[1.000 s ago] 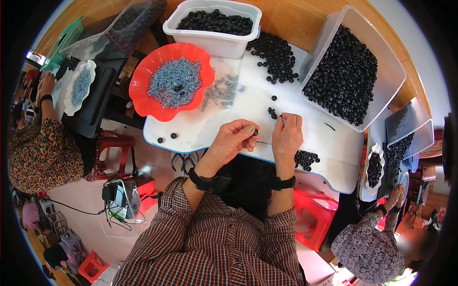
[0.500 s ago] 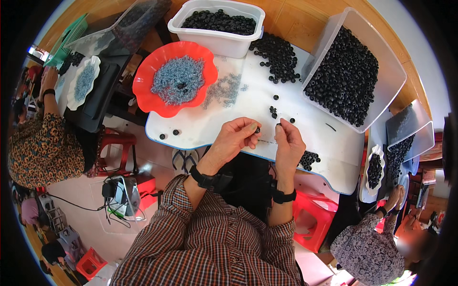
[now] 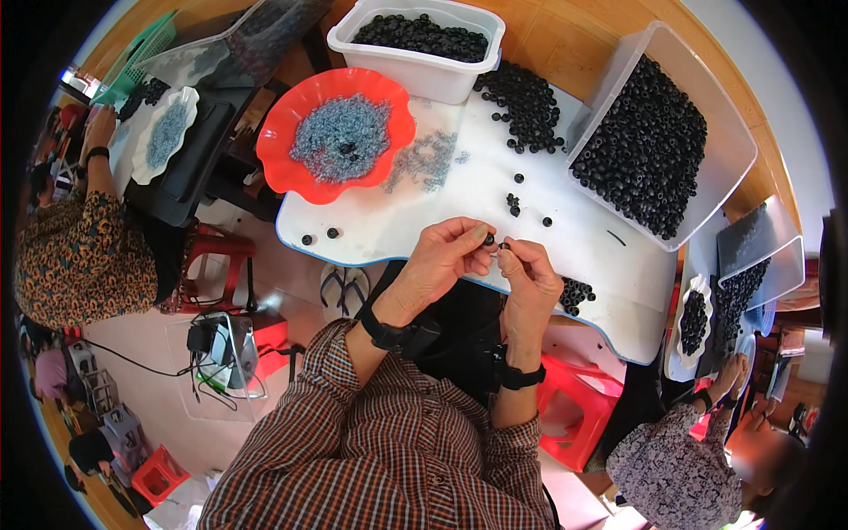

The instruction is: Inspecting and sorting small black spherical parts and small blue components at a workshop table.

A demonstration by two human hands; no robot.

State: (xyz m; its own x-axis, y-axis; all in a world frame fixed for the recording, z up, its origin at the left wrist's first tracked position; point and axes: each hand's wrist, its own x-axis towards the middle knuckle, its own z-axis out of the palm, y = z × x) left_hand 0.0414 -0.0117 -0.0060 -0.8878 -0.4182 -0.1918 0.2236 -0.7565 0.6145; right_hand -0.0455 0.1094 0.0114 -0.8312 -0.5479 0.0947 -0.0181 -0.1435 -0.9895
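Observation:
Over the front edge of the white table (image 3: 353, 231), my two hands are close together. My left hand (image 3: 444, 259) pinches a small black round piece (image 3: 488, 238) between thumb and fingertips. Another small dark piece (image 3: 504, 246) is in the pinch of my right hand (image 3: 531, 276), almost touching the first. Beside my right hand lies a cluster of black round pieces (image 3: 577, 296). A few loose black pieces (image 3: 513, 205) lie just beyond my hands. Two more stand apart at the table's left front, one of them a black piece (image 3: 333, 233). Finer details are too small to tell.
A red scalloped dish (image 3: 276, 150) holds small clear pieces. Behind it stands a white tub (image 3: 442, 87) of black pieces. A black heap (image 3: 521, 110) lies beside a tilted clear bin (image 3: 720, 181). People work at tables on both sides. A red stool (image 3: 565, 415) stands below right.
My right hand has come left and lower, bringing its piece up to the one in my left hand. The whole view has shifted slightly.

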